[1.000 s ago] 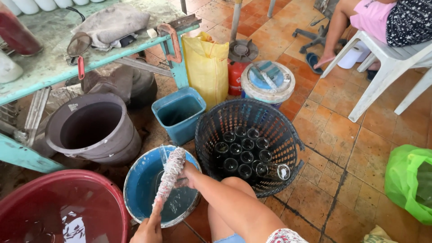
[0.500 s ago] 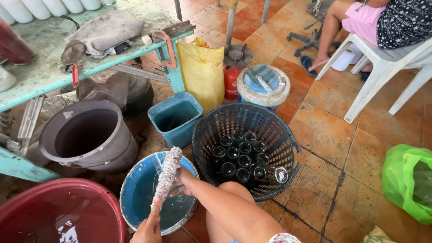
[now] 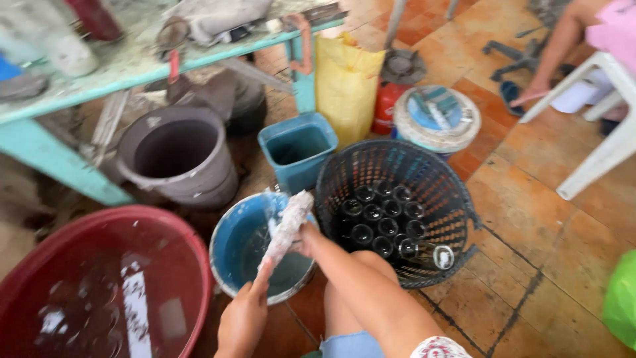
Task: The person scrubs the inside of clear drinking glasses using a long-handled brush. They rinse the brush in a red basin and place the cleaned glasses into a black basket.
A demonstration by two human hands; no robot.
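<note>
Closest to me, my left hand (image 3: 244, 317) grips the lower end of a soapy bottle brush (image 3: 286, 227), fingers curled around it. My right hand (image 3: 306, 237) sits against the brush's middle, but I cannot tell how its fingers are set, since the brush hides them. The brush slants up over the blue bucket (image 3: 233, 257), which holds a little water. Left of it, the big red tub (image 3: 79, 292) is full of water. Just right of the bucket, the black mesh basket (image 3: 457, 212) holds glass jars (image 3: 384, 222) standing mouth-up. Farther off stand an empty grey bucket (image 3: 175, 156), a small teal bin (image 3: 298, 147), a yellow sack (image 3: 346, 86) and a lidded white pail (image 3: 436, 118).
</note>
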